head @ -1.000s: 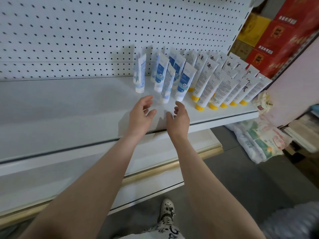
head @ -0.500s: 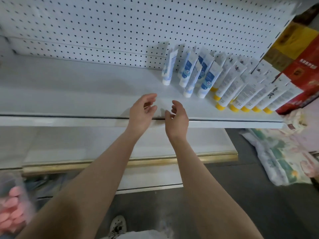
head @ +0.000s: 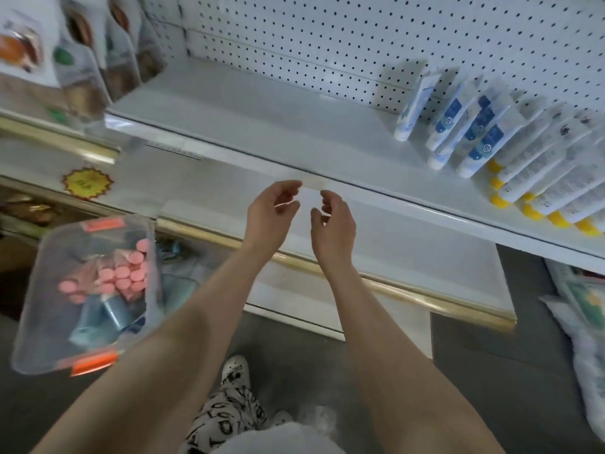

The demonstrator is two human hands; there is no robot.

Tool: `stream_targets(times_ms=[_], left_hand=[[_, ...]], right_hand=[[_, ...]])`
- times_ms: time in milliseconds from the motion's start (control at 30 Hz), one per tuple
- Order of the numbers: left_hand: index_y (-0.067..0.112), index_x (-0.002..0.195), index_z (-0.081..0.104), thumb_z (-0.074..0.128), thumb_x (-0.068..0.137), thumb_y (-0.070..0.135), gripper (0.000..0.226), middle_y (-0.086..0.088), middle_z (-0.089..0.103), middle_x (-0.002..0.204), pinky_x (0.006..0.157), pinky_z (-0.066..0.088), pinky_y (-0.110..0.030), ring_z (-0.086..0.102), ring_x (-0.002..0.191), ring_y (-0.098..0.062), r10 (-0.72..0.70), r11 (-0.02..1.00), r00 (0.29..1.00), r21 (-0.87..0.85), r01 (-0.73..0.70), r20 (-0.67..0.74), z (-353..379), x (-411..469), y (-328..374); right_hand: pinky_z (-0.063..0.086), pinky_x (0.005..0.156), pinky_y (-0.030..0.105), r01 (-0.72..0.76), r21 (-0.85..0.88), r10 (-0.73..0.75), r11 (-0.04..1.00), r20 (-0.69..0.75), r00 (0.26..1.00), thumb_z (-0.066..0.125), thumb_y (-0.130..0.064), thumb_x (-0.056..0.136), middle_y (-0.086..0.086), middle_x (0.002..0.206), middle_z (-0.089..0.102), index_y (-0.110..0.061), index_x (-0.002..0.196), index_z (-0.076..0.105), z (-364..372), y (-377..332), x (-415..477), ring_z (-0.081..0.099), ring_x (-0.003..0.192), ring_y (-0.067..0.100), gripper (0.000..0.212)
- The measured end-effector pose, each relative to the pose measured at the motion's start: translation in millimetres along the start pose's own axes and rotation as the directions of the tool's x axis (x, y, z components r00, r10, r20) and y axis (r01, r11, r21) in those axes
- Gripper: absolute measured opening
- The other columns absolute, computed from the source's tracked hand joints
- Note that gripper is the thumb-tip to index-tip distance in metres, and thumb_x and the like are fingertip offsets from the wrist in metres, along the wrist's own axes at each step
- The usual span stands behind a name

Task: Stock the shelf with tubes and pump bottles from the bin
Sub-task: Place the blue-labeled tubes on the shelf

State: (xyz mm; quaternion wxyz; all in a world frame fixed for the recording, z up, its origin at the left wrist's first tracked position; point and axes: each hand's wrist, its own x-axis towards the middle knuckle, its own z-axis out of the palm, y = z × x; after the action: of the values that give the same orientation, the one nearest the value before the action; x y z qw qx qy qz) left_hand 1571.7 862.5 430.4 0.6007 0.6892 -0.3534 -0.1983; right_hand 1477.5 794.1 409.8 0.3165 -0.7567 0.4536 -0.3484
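A clear plastic bin [head: 39, 322] with orange latches sits low at the left, holding pink-capped tubes [head: 126, 276] and teal tubes [head: 111, 311]. On the white shelf [head: 262, 126], blue-and-white tubes [head: 451, 126] and yellow-capped white tubes [head: 550, 178] stand leaning at the right. My left hand [head: 270, 214] and my right hand [head: 334, 221] hover side by side in front of the shelf's front edge, fingers loosely curled, holding nothing.
A white pegboard [head: 360, 37] backs the shelf. Packaged goods [head: 82, 60] hang at the upper left above a yellow starburst sticker [head: 87, 183]. A lower shelf with a gold edge [head: 393, 290] lies below. A plastic-wrapped pack [head: 582, 322] lies on the floor at right.
The view has swung left and down, bringing the bin into sight. Both hands have drawn back from the tubes to the shelf's front edge, still holding nothing.
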Motion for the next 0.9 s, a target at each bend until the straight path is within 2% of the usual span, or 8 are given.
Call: stream_targets(times_ms=[167, 400, 567, 800, 900], left_hand=[[0.021, 0.116, 0.064, 0.058, 0.09, 0.001, 0.034, 0.008, 0.066, 0.103, 0.076, 0.043, -0.003, 0.06, 0.092, 0.003, -0.02, 1.0, 0.995, 0.015, 0.022, -0.097, -45.2, -18.3, -10.5], [0.024, 0.114, 0.065, 0.059, 0.089, 0.001, 0.034, 0.012, 0.066, 0.1, 0.075, 0.044, -0.002, 0.061, 0.092, 0.002, -0.01, 0.999, 0.986, 0.029, 0.015, -0.169, -113.9, -17.2, -23.7], [0.02, 0.116, 0.065, 0.059, 0.088, 0.0, 0.035, 0.008, 0.066, 0.103, 0.077, 0.045, -0.004, 0.062, 0.097, -0.005, -0.025, 0.998, 0.982, 0.056, 0.036, -0.188, -185.2, -12.7, -41.0], [0.024, 0.115, 0.063, 0.059, 0.089, 0.001, 0.035, 0.012, 0.066, 0.104, 0.08, 0.046, -0.007, 0.06, 0.097, 0.0, -0.068, 0.991, 0.974, 0.097, 0.09, -0.214, -282.4, -14.9, -84.1], [0.02, 0.118, 0.063, 0.057, 0.089, 0.0, 0.035, 0.01, 0.066, 0.103, 0.08, 0.045, -0.005, 0.061, 0.096, -0.001, -0.094, 0.988, 0.969, 0.102, 0.119, -0.228, -318.1, -17.7, -102.7]], right_hand=[[0.047, 0.093, 0.026, 0.061, 0.008, -0.061, 0.998, 0.103, 0.993, 0.053, -0.011, 0.095, 0.002, 0.128, 0.057, -0.016, 0.133, 0.052, 27.9, -22.7, -27.4, 0.056, 0.109, 0.012, 0.039], [0.049, 0.094, 0.031, 0.125, 0.026, -0.127, 0.992, 0.148, 0.981, 0.054, -0.01, 0.095, 0.003, 0.127, 0.058, -0.015, 0.132, 0.053, 79.6, -63.4, -42.7, 0.057, 0.109, 0.014, 0.038], [0.05, 0.093, 0.034, 0.136, 0.051, -0.143, 0.989, 0.161, 0.977, 0.054, -0.01, 0.095, 0.004, 0.125, 0.059, -0.014, 0.131, 0.055, 135.6, -101.5, -61.9, 0.058, 0.108, 0.015, 0.036], [0.05, 0.096, 0.039, 0.115, 0.058, -0.126, 0.992, 0.232, 0.965, 0.056, -0.012, 0.095, 0.002, 0.126, 0.06, -0.017, 0.13, 0.056, 216.4, -142.9, -103.2, 0.058, 0.111, 0.016, 0.035], [0.051, 0.093, 0.044, 0.093, 0.032, -0.098, 0.995, 0.257, 0.961, 0.055, -0.017, 0.094, 0.0, 0.124, 0.061, -0.023, 0.127, 0.057, 246.7, -153.4, -118.7, 0.059, 0.11, 0.018, 0.034]])
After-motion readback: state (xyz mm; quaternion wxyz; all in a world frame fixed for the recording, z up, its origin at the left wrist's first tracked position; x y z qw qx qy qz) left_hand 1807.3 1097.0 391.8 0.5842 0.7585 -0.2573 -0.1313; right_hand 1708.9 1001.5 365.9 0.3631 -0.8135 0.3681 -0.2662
